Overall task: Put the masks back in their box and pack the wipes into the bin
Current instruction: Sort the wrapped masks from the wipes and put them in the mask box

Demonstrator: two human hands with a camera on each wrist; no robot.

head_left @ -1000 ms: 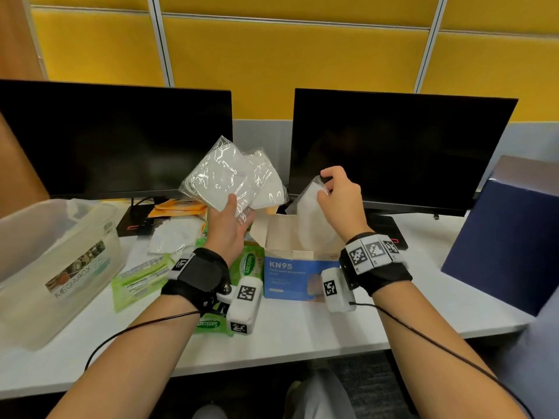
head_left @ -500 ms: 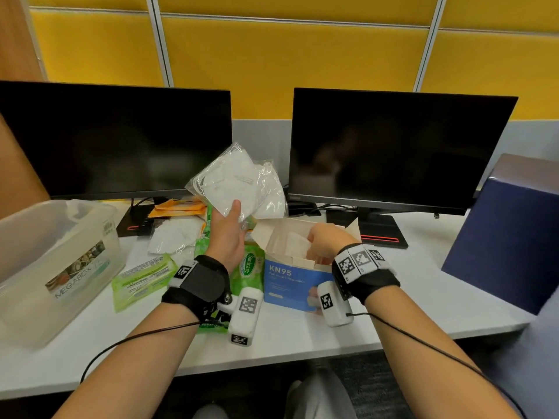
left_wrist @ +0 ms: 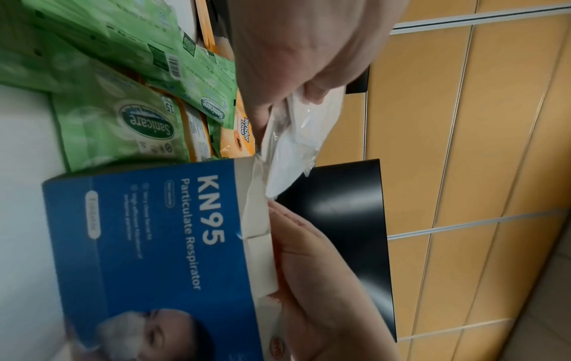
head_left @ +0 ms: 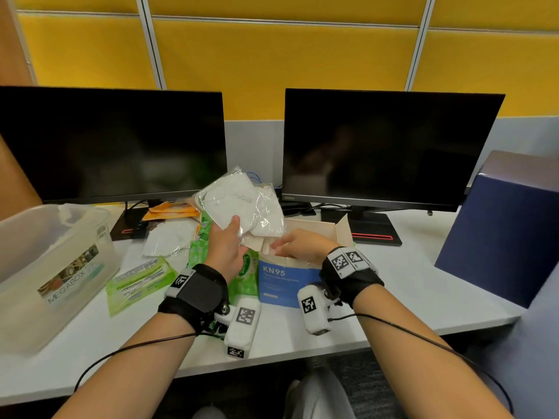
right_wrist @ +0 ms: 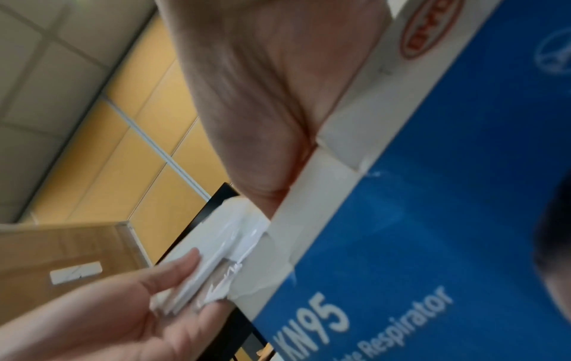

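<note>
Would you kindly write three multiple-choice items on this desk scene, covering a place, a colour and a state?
1. Where does the clear bin stand, as the head camera sees it?
A. left of the box
B. right of the box
C. behind the monitors

2. What colour is the front of the KN95 box?
A. red
B. blue
C. black

3. What is the left hand doing?
A. resting flat on the desk
B. holding wrapped masks
C. gripping a wipes pack

Answers: 1 A, the bin sits at the desk's left end; 2 B, the printed panel is blue; 3 B, its thumb pinches the masks above the box.
</note>
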